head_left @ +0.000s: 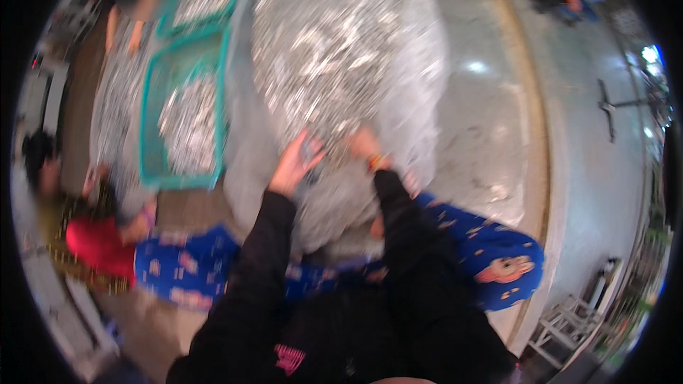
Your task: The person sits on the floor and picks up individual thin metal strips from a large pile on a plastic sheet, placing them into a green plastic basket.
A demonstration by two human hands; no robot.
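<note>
A large heap of small, shiny silver pieces (327, 50) lies in front of me on a clear plastic sheet (416, 85). Motion blur hides what kind of pieces they are. At the near end of the heap, my left hand (292, 165) has its thumb and fingers apart, with greyish, glinting stuff showing between them; whether any of it is gripped is unclear. My right hand (365, 144), a band at its wrist, reaches down into the pieces just to the right. Its fingers are smeared and partly hidden.
Left of the heap stands a green plastic basket (146, 149) partly filled with silver pieces, and another green basket (162, 28) lies beyond it. Co-workers sit along the left side, one in a red garment (99, 245). A metal frame (569, 331) stands at the lower right.
</note>
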